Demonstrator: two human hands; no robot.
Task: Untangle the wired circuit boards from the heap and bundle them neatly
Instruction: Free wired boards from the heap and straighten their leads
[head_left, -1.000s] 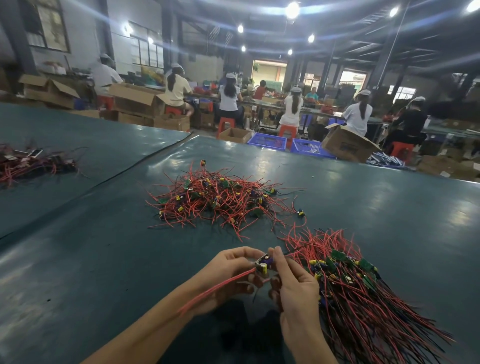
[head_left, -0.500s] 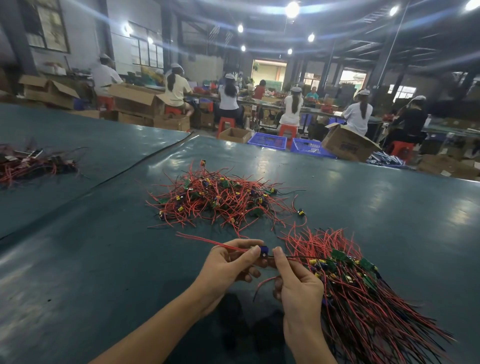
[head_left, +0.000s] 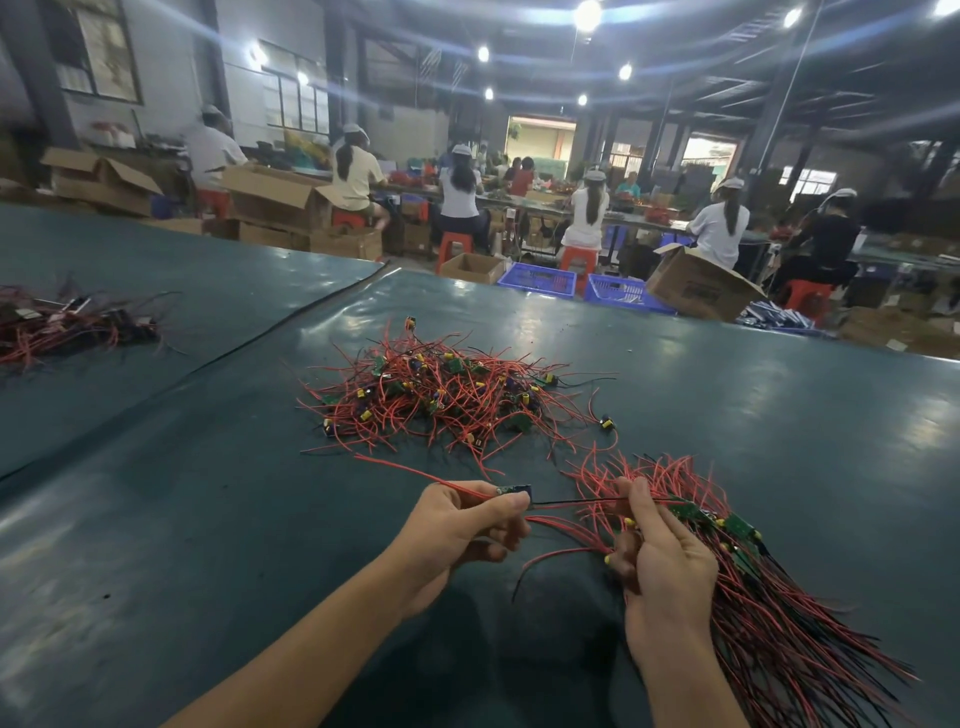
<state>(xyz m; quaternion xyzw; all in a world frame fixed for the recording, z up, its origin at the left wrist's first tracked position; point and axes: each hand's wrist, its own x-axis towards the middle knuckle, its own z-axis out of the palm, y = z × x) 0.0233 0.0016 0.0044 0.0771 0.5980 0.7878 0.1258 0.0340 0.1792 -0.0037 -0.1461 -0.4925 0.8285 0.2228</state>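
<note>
A tangled heap of red-wired circuit boards (head_left: 447, 400) lies on the dark green table (head_left: 208, 519) ahead of me. To the right lies a combed bundle of wired boards (head_left: 753, 582), its wires fanning toward the near right. My left hand (head_left: 462, 530) pinches one small circuit board (head_left: 514, 491) between thumb and fingers; a red wire trails left from it. Its black and red wires run right to my right hand (head_left: 660, 556), which grips them at the bundle's left edge.
Another dark pile of wired parts (head_left: 67, 325) lies on the neighbouring table at far left. Beyond the table's far edge stand cardboard boxes (head_left: 696, 286), blue crates (head_left: 537, 278) and several seated workers at benches.
My hands have moved apart: the left stays with the board while the right has slid rightward along its wires to the bundle, pulling the wires straight.
</note>
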